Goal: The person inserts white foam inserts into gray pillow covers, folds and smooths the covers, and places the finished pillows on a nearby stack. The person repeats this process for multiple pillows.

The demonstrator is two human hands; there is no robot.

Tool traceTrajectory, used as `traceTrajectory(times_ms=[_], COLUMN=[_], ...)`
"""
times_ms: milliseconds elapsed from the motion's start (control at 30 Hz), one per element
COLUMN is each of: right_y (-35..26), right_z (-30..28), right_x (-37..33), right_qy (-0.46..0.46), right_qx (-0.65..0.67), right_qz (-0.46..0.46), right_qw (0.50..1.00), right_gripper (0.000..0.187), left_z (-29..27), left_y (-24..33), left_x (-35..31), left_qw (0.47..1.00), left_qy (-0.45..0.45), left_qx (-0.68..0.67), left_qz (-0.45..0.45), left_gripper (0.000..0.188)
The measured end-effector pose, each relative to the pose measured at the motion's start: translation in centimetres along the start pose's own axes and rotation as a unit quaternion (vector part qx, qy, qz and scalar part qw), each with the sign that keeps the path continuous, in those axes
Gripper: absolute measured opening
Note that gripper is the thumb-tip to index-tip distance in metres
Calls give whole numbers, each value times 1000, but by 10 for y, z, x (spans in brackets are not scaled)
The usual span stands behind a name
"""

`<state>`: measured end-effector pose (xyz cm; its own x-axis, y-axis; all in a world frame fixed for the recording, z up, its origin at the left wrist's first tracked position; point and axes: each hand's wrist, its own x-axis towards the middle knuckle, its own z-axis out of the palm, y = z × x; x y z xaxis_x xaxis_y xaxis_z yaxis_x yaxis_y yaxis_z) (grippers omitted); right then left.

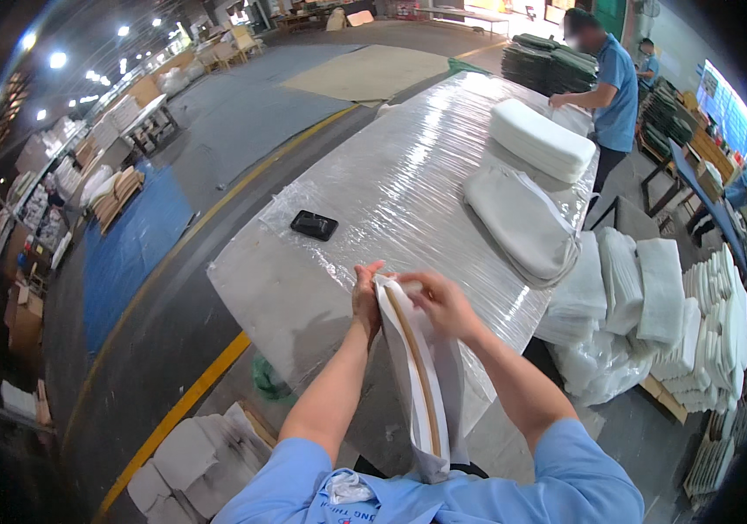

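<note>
I had left grip (366, 297) holding brown-striped fabric (424, 375) by its 12 o'clock end; right grip (443, 304) blurred there, couldn't tell its hold. Fabric ran toward 6 o'clock.

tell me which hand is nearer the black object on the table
Left. The left hand sits below and right of the black object in the picture; the right hand is farther right, at the pale fabric's other side.

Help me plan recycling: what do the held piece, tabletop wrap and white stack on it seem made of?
Held piece: probably fabric, matte; it creases softly.
Tabletop wrap: likely clear plastic film, glossy; its wrinkles catch light.
White stack: perhaps foam or fibre padding, matte; thick rounded edges fit either.
</note>
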<state>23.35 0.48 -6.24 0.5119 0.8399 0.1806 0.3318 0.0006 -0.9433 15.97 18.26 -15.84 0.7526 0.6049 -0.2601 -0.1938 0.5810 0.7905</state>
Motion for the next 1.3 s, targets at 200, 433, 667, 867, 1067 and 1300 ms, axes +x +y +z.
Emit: traceTrajectory(times_ms=[200,433,667,867,1067,1300], right_y=[28,47,25,35,38,25], right_z=[6,21,49,59,58,41], right_x=[90,84,69,28,8,6], right_qy=[-198,-205,-104,88,104,93], right_qx=[-2,102,27,-23,-12,21], right_qz=[29,49,39,-139,-112,-111], right_qw=[980,972,993,986,988,989], right_gripper=[26,26,20,10,9,17], left_z=[2,-3,-32,6,15,-50], left_y=[9,-7,34,56,56,-48], left_x=[4,-39,-9,12,8,6], left_qw=[998,996,997,956,922,991], left_qy=[-61,-12,-77,-248,-298,-123], left_qx=[-5,-23,-16,146,232,0], left_qz=[16,84,1,-52,-82,-53], left_gripper=[95,92,95,102,98,80])
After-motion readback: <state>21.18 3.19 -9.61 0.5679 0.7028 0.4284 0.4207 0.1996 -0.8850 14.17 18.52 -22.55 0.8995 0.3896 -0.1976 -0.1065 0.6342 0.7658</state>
